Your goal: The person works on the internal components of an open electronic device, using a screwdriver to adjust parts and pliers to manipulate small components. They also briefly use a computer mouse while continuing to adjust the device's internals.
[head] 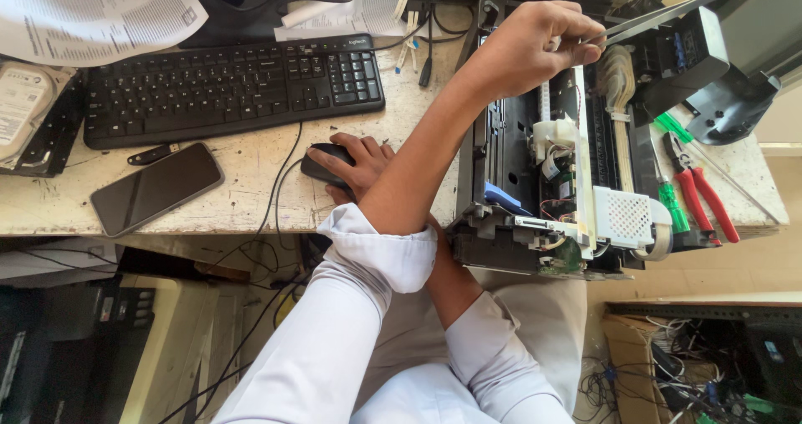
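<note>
My arms are crossed. My left hand point(525, 50) reaches over to the right, above an opened printer point(501, 140) with its cover off. Its fingers pinch a thin grey metal strip point(668, 13) that slants up to the right over the printer's top. My right hand point(361, 165) passes under the left forearm and rests on a black computer mouse point(322, 161) on the worn desk point(242, 198). White parts, wires and a green circuit board point(564, 257) show inside the printer.
A black keyboard point(234, 86) and a dark phone point(157, 187) lie to the left, with papers point(92, 19) behind them. Red-handled pliers point(706, 194) and a green screwdriver point(671, 203) lie to the right of the printer. Cables hang below the desk edge.
</note>
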